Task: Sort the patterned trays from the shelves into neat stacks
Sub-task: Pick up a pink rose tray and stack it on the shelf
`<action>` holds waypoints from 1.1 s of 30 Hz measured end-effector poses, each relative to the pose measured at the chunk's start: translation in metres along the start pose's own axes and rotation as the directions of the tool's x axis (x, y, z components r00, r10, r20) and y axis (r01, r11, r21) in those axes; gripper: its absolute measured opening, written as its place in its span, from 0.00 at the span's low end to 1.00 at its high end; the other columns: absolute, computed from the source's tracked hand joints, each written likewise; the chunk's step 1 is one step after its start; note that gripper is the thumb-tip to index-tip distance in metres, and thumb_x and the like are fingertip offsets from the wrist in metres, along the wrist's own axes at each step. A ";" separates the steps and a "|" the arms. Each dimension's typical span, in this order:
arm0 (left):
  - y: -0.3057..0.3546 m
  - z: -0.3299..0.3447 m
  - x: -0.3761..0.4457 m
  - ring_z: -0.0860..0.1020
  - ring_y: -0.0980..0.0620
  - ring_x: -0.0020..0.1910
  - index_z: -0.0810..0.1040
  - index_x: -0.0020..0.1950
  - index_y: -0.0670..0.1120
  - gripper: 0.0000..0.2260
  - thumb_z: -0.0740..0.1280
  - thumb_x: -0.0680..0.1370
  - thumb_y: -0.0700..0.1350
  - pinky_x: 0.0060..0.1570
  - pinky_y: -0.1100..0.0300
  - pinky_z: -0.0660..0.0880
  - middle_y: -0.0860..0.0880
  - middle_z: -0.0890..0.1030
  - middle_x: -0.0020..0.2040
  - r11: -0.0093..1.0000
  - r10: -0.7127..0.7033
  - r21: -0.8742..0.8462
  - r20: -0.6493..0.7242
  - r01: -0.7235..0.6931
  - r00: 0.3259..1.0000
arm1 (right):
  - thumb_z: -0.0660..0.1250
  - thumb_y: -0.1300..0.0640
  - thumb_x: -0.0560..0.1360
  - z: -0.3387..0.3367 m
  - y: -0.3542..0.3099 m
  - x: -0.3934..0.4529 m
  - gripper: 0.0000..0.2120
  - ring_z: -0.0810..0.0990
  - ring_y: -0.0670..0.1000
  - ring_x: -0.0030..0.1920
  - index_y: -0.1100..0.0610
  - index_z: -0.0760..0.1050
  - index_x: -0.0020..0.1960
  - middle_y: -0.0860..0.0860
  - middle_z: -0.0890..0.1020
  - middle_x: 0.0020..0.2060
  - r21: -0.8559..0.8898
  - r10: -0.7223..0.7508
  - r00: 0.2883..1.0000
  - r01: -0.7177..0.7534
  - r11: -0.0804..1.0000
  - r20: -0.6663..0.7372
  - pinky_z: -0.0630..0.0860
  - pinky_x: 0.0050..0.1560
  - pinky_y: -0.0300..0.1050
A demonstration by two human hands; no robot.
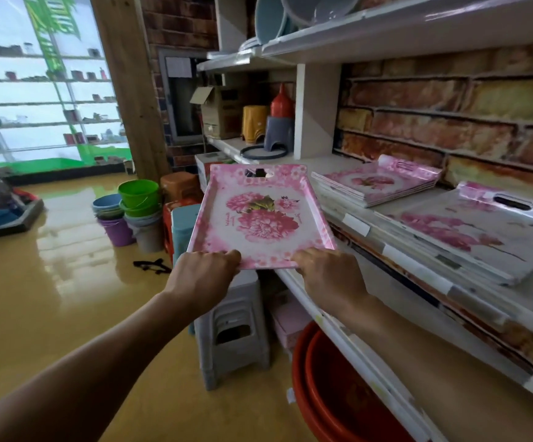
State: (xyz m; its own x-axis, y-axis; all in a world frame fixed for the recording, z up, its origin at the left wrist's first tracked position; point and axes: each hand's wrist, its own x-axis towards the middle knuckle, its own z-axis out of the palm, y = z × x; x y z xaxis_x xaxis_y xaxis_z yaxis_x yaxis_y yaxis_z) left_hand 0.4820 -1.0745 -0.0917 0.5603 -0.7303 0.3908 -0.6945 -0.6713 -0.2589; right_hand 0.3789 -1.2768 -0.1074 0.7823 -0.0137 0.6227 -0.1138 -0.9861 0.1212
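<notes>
Two hands carry one pink floral tray [263, 215], held level in the air just off the front edge of the shelf [424, 272]. Left hand [206, 269] and right hand [327, 271] each grip the near rim at a corner, fingers curled over it. Judged stiff, light and glossy, so likely slippery; hold by the raised rim or the far handle slot. Two tray stacks lie on the shelf: a matching small stack [376, 183] and a larger stack [478, 231]. Tray counts cannot be read; the larger stack is cut off at the right, and fingertips under the rim are hidden
</notes>
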 end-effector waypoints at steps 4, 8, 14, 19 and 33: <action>0.009 0.017 0.059 0.81 0.46 0.46 0.72 0.58 0.53 0.09 0.58 0.80 0.51 0.33 0.57 0.67 0.51 0.82 0.50 0.999 0.045 -0.026 -0.013 -0.045 0.999 | 0.73 0.64 0.64 0.018 0.043 0.022 0.09 0.79 0.55 0.28 0.52 0.79 0.39 0.49 0.79 0.29 -0.029 0.054 0.999 -0.054 0.998 -0.006 0.63 0.28 0.39; 0.027 0.035 0.111 0.81 0.44 0.46 0.73 0.57 0.52 0.08 0.60 0.79 0.50 0.34 0.56 0.69 0.50 0.83 0.48 0.992 0.111 -0.052 -0.054 -0.114 0.992 | 0.75 0.65 0.62 0.027 0.085 0.029 0.11 0.79 0.55 0.27 0.52 0.78 0.38 0.49 0.79 0.29 -0.070 0.118 0.993 -0.118 0.991 -0.008 0.65 0.27 0.38; 0.056 0.056 0.181 0.81 0.46 0.49 0.72 0.60 0.53 0.11 0.57 0.80 0.53 0.38 0.57 0.71 0.51 0.82 0.51 0.964 0.242 -0.084 -0.135 -0.254 0.961 | 0.76 0.65 0.60 0.029 0.130 0.031 0.12 0.79 0.54 0.27 0.53 0.78 0.37 0.49 0.80 0.28 -0.179 0.235 0.972 -0.231 0.956 0.001 0.68 0.26 0.38; 0.079 0.074 0.237 0.82 0.44 0.40 0.77 0.54 0.52 0.08 0.62 0.79 0.52 0.31 0.57 0.70 0.49 0.84 0.44 0.897 0.368 -0.161 -0.241 -0.411 0.898 | 0.76 0.66 0.57 0.029 0.160 0.032 0.13 0.79 0.53 0.26 0.52 0.78 0.35 0.48 0.80 0.28 -0.310 0.352 0.936 -0.331 0.892 0.016 0.69 0.25 0.37; 0.158 0.076 0.326 0.81 0.46 0.49 0.71 0.60 0.52 0.10 0.57 0.81 0.53 0.42 0.57 0.72 0.50 0.82 0.51 0.655 0.659 -0.169 -0.349 -0.737 0.666 | 0.73 0.60 0.61 0.009 0.188 0.006 0.12 0.80 0.50 0.32 0.49 0.81 0.43 0.47 0.81 0.33 -0.657 0.707 0.707 -0.542 0.524 -0.019 0.66 0.30 0.38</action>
State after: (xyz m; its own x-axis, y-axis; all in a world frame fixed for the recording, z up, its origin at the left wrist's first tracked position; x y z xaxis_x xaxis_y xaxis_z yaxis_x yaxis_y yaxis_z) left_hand 0.5889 -1.4282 -0.0727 -0.2422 -0.8851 0.3974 -0.9439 0.1201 -0.3078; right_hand 0.3677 -1.4637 -0.0873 0.4607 -0.7040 0.5405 -0.8860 -0.4007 0.2333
